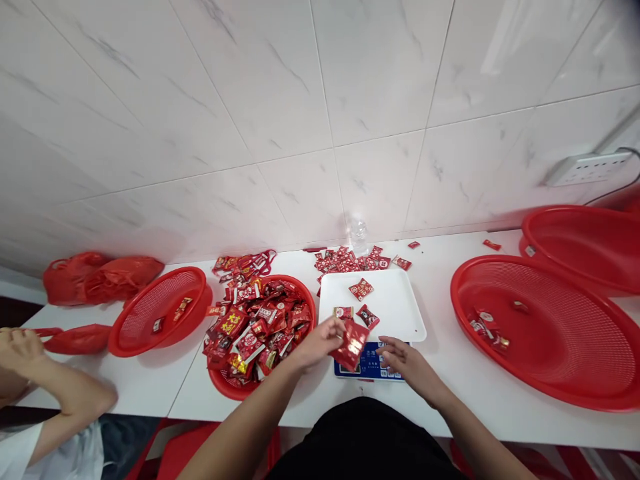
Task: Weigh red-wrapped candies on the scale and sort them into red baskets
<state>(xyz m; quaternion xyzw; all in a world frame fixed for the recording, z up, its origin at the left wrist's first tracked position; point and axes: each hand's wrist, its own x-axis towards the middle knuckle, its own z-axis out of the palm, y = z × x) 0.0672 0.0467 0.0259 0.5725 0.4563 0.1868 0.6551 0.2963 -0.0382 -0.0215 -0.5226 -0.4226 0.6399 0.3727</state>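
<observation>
A: Biggest first. Support?

B: White counter [500, 413], far edge along the tiled wall.

A: Next down?

B: Big red basket [565, 333], toward the counter's right end. Then filled basket [225, 392], heaped with red packets, left of the scale [370, 360], close to the near edge.

A: Scale layout?

B: White pan [400, 300] toward the far edge, blue key panel toward the near edge.

A: Hands?

B: Left hand [323, 343] in from the near edge, fingers pinched on the left side of a red packet [353, 347]. Right hand [410, 367] at the panel's right side, fingers parted and loosely bent, nothing in hold. Contact with keys: can't tell.

A: Packet versus fingers?

B: Just right of the left fingers, touching. Left of the right fingertips, near but apart. Nearer hand: left, clearly.

A: Long axis?

B: Roughly far edge to near edge, near end slanting left. Held over the join of pan and panel.

A: Smallest?

B: Three small packets [361, 289] on the pan, beyond the held one. Loose pile [345, 260] behind the pan, toward the far edge. Print: too small to read.
</observation>
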